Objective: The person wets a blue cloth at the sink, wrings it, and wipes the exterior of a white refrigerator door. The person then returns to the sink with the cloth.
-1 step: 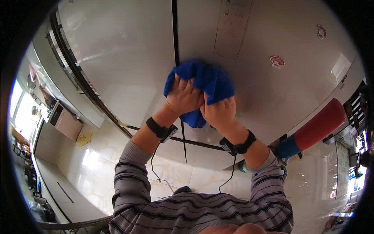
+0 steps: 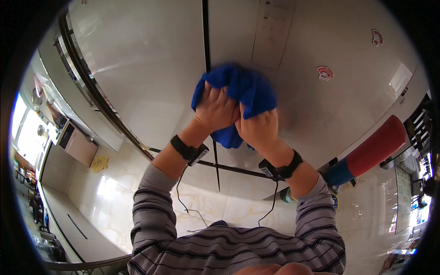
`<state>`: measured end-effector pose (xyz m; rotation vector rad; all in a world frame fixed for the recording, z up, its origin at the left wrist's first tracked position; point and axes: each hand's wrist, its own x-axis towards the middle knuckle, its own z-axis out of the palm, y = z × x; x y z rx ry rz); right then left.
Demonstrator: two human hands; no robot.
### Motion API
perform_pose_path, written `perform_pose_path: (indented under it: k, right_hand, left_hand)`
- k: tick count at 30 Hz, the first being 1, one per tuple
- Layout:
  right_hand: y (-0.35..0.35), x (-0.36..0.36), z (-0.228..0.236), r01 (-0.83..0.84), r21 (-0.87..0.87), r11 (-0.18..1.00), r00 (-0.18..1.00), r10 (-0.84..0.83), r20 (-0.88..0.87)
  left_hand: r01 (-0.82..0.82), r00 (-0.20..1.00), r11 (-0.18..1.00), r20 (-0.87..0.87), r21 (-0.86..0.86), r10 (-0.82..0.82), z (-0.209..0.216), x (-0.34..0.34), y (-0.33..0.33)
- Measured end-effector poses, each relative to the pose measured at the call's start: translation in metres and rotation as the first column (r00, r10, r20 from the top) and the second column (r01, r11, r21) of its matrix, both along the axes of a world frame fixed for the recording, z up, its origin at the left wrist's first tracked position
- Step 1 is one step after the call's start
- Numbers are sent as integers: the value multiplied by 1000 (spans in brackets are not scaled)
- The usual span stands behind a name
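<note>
A deep, saturated blue cloth (image 2: 259,94) is bunched against two pale, glossy panels, and the dark seam (image 2: 207,39) between them is partly covered by it. Its surface looks soft and matte; it is gathered into thick, rounded folds, with shadowed creases at the middle and a slightly blurred upper edge. A lower lobe hangs below the hands, ending in an uneven, rumpled edge.

The cloth's left part is pressed by the left hand (image 2: 217,108), whose fingers are laid close together with only narrow gaps, their tips sunk into the folds. The right hand (image 2: 259,130) is set just beside it, touching it, under the cloth's lower right edge; its fingers are bent and mostly covered. Whether the cloth is gripped by either hand cannot be told.

A black band with a small box is worn on each wrist, and a thin cable is led down from each box. On the right panel (image 2: 311,110), two small red-and-white stickers (image 2: 325,73) and a pale rectangular label (image 2: 271,34) are fixed. To the right, a red cylinder (image 2: 378,142) with a blue end is seen tilted. Below, pale veined tiles are shown, with a yellow cloth (image 2: 100,162) left of the panels.
</note>
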<state>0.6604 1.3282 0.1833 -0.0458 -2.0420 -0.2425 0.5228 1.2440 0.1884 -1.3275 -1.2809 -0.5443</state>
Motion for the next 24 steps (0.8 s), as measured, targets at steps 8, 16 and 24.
perform_pose_path:
  k: [8, 16, 24]
  right_hand:
    - [11, -5, 63, 150, 178, 973, 989, -145, -40]
    - [21, 4, 106, 197, 303, 933, 972, -146, -183]
    - [15, 14, 134, 127, 212, 969, 986, -99, -134]
  left_hand:
    - [-35, 994, 999, -103, 8, 35, 73, -3, 6]
    - [-71, 988, 994, -133, 85, 82, 118, 5, 15]
    - [-116, 977, 985, -163, 127, 136, 142, 16, 14]
